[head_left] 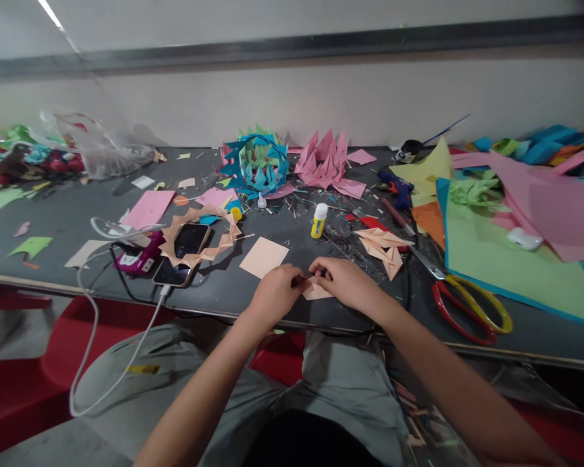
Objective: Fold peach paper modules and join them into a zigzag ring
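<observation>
Near the table's front edge, my left hand (281,289) and my right hand (341,279) both pinch a small piece of peach paper (318,292), which seems partly folded. The fingers hide its upper part. Just left of it lies a flat peach paper square (264,257). Several folded peach paper pieces (382,250) rest to the right of my right hand. Beyond my hands stands a glue stick (318,222) with a white cap. A zigzag peach paper ring (199,237) lies to the left, over a phone (191,245).
Scissors (460,295) with red and yellow handles lie at right, beside large green and pink paper sheets (525,266). A blue paper crown (257,165) and a pink one (324,161) stand at the back. A purple power block (141,255) with a white cable (93,337) sits left.
</observation>
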`<state>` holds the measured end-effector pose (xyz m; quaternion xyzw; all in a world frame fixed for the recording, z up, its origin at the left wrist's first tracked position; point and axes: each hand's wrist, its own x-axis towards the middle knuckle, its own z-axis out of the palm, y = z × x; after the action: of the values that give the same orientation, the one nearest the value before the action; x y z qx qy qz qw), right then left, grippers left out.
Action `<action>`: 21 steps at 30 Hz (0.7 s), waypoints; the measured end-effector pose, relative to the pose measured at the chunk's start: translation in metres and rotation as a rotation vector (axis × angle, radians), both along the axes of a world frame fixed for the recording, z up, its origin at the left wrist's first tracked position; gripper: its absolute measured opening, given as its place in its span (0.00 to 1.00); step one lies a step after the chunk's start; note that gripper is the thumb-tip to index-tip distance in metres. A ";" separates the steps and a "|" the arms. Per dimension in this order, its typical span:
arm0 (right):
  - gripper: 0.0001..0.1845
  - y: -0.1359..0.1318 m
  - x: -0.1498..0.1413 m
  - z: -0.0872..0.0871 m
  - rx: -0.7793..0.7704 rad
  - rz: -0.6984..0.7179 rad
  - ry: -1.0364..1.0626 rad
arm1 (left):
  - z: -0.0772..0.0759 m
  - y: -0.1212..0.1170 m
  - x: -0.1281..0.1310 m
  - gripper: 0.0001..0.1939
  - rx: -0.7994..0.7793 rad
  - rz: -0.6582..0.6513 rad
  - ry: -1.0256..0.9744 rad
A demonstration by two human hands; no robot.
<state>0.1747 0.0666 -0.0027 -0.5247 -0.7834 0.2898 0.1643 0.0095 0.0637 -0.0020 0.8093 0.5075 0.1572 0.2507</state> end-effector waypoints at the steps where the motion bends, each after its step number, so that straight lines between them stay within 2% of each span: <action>1: 0.09 -0.001 -0.002 0.001 0.022 -0.013 -0.032 | -0.001 0.000 -0.001 0.04 -0.021 0.014 -0.001; 4: 0.10 -0.007 -0.006 0.000 0.072 -0.037 -0.071 | -0.002 -0.002 -0.003 0.04 -0.066 0.047 -0.028; 8: 0.12 -0.013 -0.002 -0.005 0.068 -0.011 0.069 | -0.004 -0.005 -0.007 0.04 -0.058 0.063 -0.122; 14: 0.16 -0.020 0.001 -0.016 0.149 0.017 0.147 | -0.008 0.000 -0.018 0.07 0.002 -0.109 -0.198; 21: 0.11 -0.023 -0.002 -0.024 0.345 0.044 0.048 | -0.012 0.006 -0.027 0.07 0.034 -0.241 -0.176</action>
<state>0.1729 0.0438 -0.0268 -0.4643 -0.8287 0.1670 0.2641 -0.0176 0.0700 -0.0135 0.8517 0.3800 0.2047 0.2973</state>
